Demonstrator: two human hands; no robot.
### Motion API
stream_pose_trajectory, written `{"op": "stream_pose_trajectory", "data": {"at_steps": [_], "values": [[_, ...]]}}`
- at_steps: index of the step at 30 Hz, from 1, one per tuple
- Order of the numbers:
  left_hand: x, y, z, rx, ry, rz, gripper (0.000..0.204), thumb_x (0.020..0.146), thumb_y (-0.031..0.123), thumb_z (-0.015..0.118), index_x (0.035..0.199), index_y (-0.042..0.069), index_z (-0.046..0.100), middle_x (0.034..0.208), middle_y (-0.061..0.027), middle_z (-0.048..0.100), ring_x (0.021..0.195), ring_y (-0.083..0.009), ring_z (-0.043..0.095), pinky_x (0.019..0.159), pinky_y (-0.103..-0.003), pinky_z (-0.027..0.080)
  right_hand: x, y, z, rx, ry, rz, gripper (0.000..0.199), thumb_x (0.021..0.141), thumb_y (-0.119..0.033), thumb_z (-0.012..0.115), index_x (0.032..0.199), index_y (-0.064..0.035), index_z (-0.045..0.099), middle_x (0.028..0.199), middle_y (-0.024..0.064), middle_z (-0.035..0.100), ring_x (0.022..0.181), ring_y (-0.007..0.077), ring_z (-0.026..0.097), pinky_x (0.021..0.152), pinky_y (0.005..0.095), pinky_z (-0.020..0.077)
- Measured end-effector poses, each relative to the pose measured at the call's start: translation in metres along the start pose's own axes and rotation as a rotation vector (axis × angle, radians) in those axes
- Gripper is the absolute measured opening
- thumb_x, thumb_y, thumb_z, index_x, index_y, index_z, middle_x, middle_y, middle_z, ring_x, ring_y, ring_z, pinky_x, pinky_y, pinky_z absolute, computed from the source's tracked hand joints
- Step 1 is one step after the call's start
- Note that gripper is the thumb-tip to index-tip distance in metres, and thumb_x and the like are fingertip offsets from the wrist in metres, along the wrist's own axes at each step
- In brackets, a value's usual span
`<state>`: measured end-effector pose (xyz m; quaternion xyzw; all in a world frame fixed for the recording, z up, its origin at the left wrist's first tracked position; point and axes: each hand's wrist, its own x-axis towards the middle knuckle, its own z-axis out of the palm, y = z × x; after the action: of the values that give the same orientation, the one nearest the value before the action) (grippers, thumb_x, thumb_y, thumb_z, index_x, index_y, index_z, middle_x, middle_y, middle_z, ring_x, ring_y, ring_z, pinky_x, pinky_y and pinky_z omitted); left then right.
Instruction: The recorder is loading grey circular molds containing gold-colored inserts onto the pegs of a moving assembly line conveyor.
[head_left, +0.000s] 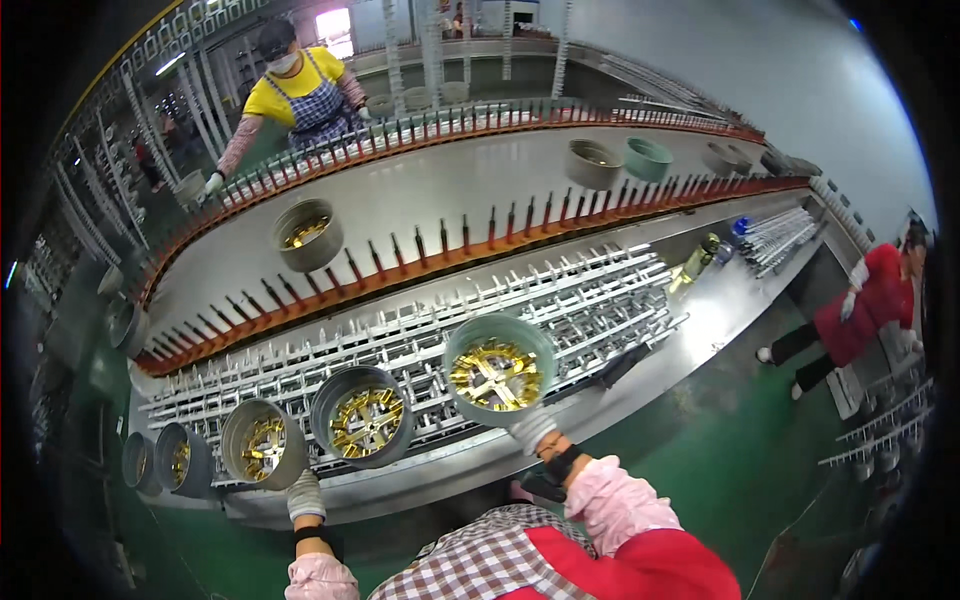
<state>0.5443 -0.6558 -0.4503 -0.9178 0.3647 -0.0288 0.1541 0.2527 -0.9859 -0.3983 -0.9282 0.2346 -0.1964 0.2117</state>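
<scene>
The green tub [500, 328] sits on the near edge of the metal racks [600, 300], with a ring of gold-coloured pieces [470, 372] inside it. The right hand [533, 430], in a pale knitted glove, is at the near right side of the green tub, its fingers bent toward the wall; how far they are open, and whether they have hold of the tub, I cannot tell.

The left hand [304, 496], gloved alike, is well to the left of the green tub, just beside the near right wall of a beige tub [292, 465]. Its fingers point forward and look close together, but the picture does not show how far they are bent or whether they grip anything.

Between the beige tub and the green tub stands a dark grey tub [358, 380], also holding gold-coloured pieces. Beyond the green tub runs a row of upright pegs [465, 240].
</scene>
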Motion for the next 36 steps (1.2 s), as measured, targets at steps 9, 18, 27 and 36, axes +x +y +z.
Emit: {"op": "stream_pose_trajectory", "data": {"at_steps": [9,18,27,36], "values": [[0.004,0.004,-0.002,0.03,0.013,-0.02,0.012,0.077,0.01,0.045,0.079,0.008,0.057,0.075,-0.0105,0.062,0.069,-0.0257,0.061,0.063,-0.036,0.047,0.002,0.006,0.032,-0.048,-0.039,0.057,0.031,0.075,-0.004,0.048,0.105,-0.0055,0.053,0.097,0.0137,0.058,0.092,0.0285,0.054,0.08,0.0382,0.0437],[0.006,-0.007,0.04,0.247,0.186,0.007,0.01,0.076,0.012,0.045,0.074,0.01,0.054,0.066,-0.0039,0.056,0.062,-0.0177,0.058,0.052,-0.031,0.044,0.009,0.043,-0.054,0.907,-0.677,0.303,0.037,0.076,-0.005,0.053,0.113,-0.0025,0.05,0.109,0.0155,0.054,0.097,0.0264,0.055,0.084,0.0362,0.0449],[0.005,-0.006,0.048,-0.045,0.001,-0.233,0.015,0.079,0.016,0.046,0.078,0.01,0.059,0.078,-0.008,0.062,0.074,-0.0237,0.061,0.063,-0.036,0.047,0.186,0.266,-0.19,0.456,0.253,0.392,0.044,0.077,-0.015,0.057,0.118,-0.0006,0.046,0.098,0.0112,0.059,0.072,0.0177,0.056,0.061,0.0273,0.0466],[0.006,0.016,-0.016,-0.222,-0.327,-0.312,0.032,0.083,0.027,0.047,0.108,0.009,0.056,0.11,-0.0105,0.057,0.103,-0.0267,0.052,0.086,-0.035,0.041,0.327,0.39,-0.103,-0.473,0.286,0.243,0.038,0.076,-0.031,0.057,0.105,-0.0071,0.054,0.087,0.0129,0.063,0.08,0.0294,0.058,0.07,0.0386,0.0441]]}}
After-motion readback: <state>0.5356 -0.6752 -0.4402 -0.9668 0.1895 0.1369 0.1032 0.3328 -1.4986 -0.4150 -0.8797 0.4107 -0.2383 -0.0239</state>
